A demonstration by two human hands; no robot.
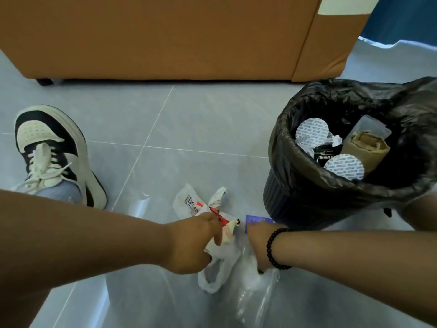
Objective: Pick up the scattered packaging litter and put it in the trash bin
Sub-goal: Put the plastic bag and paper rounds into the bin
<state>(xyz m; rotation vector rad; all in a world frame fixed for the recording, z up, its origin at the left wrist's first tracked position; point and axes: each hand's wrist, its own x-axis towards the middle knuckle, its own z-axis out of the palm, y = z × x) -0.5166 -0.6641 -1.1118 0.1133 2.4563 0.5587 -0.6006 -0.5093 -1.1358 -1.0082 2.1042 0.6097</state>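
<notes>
Litter is partly cleared, by my reading: the trash bin [295,200], lined with a black bag, already holds round foil seals [312,132], a brown paper roll [365,147] and a dark wrapper, while a cluster of wrappers and bags lies on the floor just left of the bin's base. At far left a sneaker [54,152] rests on the tiles. The left hand [191,245] reaches in low, its grip closed round a white wrapper with red print [189,201], fingers curled. Just beside it the right hand [257,245], a bead bracelet at the wrist, pinches a clear plastic bag [255,292], with a blue card [257,219] at its knuckles. Everything gripped remains to be lifted into the bin.
</notes>
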